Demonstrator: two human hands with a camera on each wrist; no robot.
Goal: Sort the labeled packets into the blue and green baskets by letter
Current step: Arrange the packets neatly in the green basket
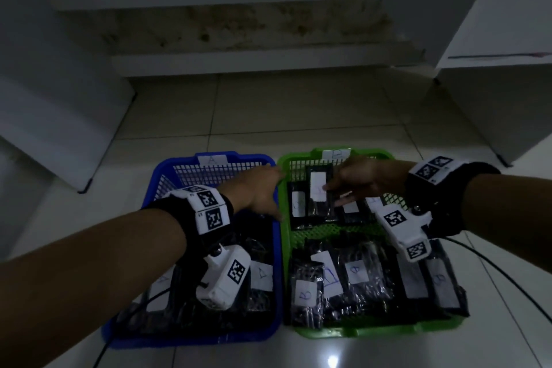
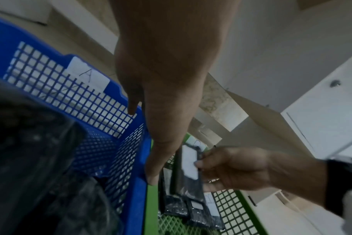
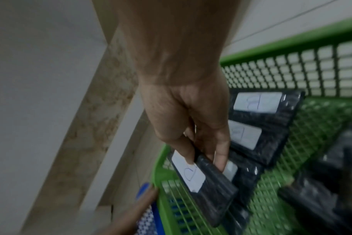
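Note:
The blue basket [image 1: 209, 155], tagged A, stands left of the green basket [image 1: 373, 330], tagged B. Both hold black packets with white labels: A packets [image 1: 263, 275] in the blue one, B packets [image 1: 355, 272] in the green one. My right hand [image 1: 358, 182] pinches one black packet [image 1: 318, 188] by its edge over the far part of the green basket; in the right wrist view the held packet [image 3: 207, 179] tilts above the mesh. My left hand [image 1: 260, 191] stretches out flat with straight fingers and holds nothing; its fingertips [image 2: 153, 179] are at the blue basket's right rim [image 2: 139, 198].
Both baskets sit on a pale tiled floor. A stained step [image 1: 254, 63] runs behind them. A white cabinet [image 1: 493, 69] stands at the right and a white panel [image 1: 59, 128] leans at the left. A black cable [image 1: 507, 278] trails right of the green basket.

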